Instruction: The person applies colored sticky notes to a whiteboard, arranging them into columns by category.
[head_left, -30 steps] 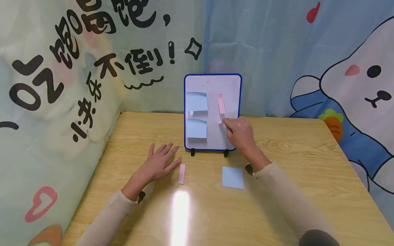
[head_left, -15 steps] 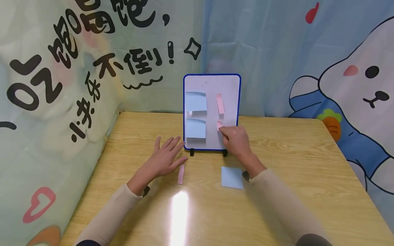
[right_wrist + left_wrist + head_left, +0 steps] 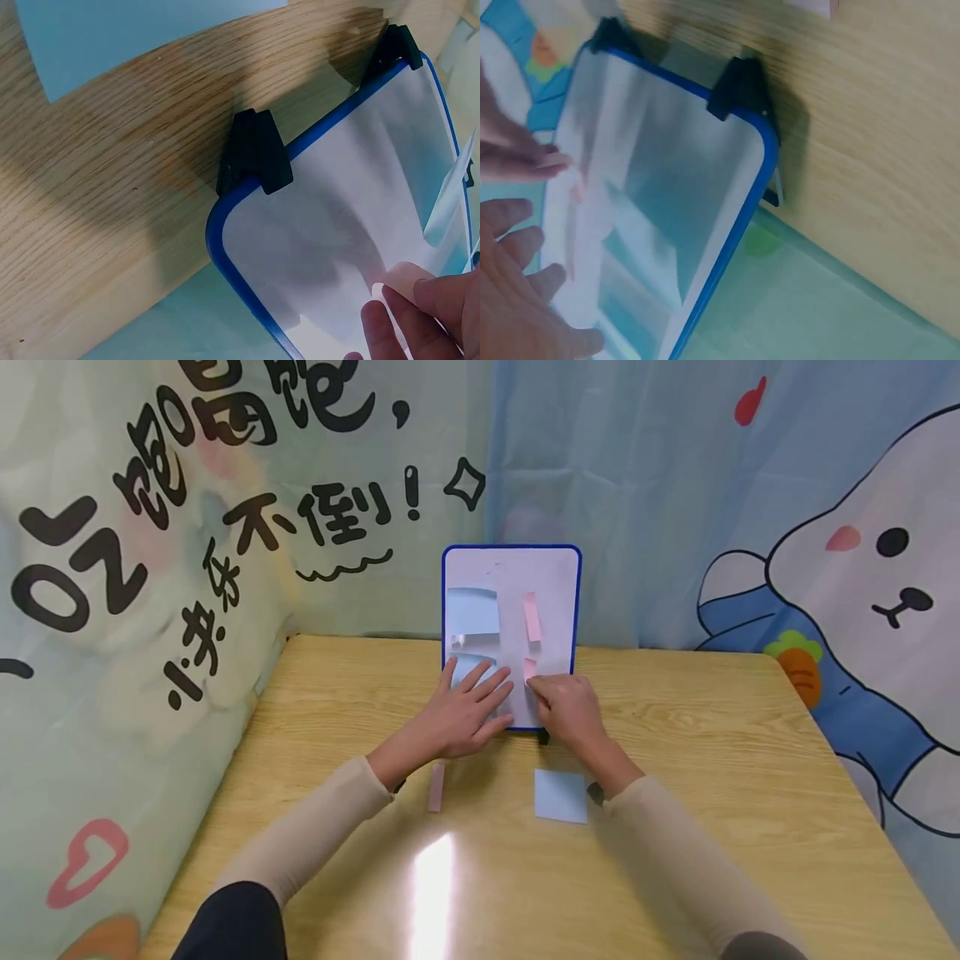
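Observation:
A small whiteboard (image 3: 551, 581) with a blue frame stands upright on the table. On its left side are two blue sticky notes; the upper blue note (image 3: 472, 612) is in plain view, while the lower blue note (image 3: 469, 661) is partly behind my left hand (image 3: 463, 718). That hand's fingers are spread in front of the board; whether they touch it I cannot tell. With thumb and finger, my right hand (image 3: 572, 706) pinches the bottom end of the lower pink strip (image 3: 530, 667). Above that strip, an upper pink strip (image 3: 532, 617) sticks to the board.
Another pink strip (image 3: 436, 788) lies on the table in front of the board, under the left forearm's side. A loose blue note (image 3: 560, 797) lies beside the right wrist. Black clip feet (image 3: 259, 154) support the board. A printed curtain (image 3: 600, 485) hangs behind the table.
My left hand has moved right and forward, from the table beside the board to its lower left front. The right hand has slid down, still at the lower pink strip, more of which shows.

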A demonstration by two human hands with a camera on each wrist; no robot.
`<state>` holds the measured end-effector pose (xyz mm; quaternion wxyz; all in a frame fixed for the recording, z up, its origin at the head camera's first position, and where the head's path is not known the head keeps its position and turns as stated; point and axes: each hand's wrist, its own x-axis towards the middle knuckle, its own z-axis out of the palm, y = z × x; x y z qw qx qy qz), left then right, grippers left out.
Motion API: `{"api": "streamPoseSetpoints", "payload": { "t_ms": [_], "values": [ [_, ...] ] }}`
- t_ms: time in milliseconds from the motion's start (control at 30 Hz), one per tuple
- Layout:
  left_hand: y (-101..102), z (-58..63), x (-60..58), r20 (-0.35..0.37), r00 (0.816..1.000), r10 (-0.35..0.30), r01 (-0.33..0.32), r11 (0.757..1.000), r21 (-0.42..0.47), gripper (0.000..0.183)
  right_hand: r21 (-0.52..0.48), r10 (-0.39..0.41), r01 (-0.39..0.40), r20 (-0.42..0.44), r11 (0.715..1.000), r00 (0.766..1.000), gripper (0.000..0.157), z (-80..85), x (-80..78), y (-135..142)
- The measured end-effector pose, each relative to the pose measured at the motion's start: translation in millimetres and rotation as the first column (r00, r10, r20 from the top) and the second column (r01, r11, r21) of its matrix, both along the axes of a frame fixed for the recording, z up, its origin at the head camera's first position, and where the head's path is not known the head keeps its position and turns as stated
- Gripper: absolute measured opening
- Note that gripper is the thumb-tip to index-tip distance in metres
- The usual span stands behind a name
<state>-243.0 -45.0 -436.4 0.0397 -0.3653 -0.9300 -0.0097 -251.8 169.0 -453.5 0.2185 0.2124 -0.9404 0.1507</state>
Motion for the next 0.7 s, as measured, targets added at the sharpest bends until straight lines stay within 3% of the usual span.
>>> {"api": "streamPoseSetpoints", "payload": {
  "t_ms": [167, 300, 400, 700],
  "values": [
    [18.0, -4.0, -20.8, -0.013, 1.000, -0.025, 0.024, 0.998, -0.061, 0.061, 0.023, 0.003, -0.003, 0.018, 1.000, 1.000, 0.017, -0.2, 1.2, 1.5],
    [28.6, -8.5, -31.7, 0.023, 0.998, -0.056, 0.057, 0.995, -0.079, 0.063, 0.021, -0.001, 0.001, 0.020, 1.000, 1.000, 0.018, -5.4, 2.1, 2.7],
    [34.5, -11.3, -38.0, 0.047, 0.997, -0.061, 0.065, 0.994, -0.088, 0.063, 0.008, -0.005, 0.005, 0.013, 1.000, 1.000, 0.020, -9.1, 2.7, 3.9],
    [41.0, -13.1, -47.9, 0.017, 0.998, -0.065, 0.067, 0.992, -0.107, 0.066, -0.002, 0.006, -0.006, 0.012, 1.000, 1.000, 0.024, -10.8, 2.6, 7.1]
  ]
}}
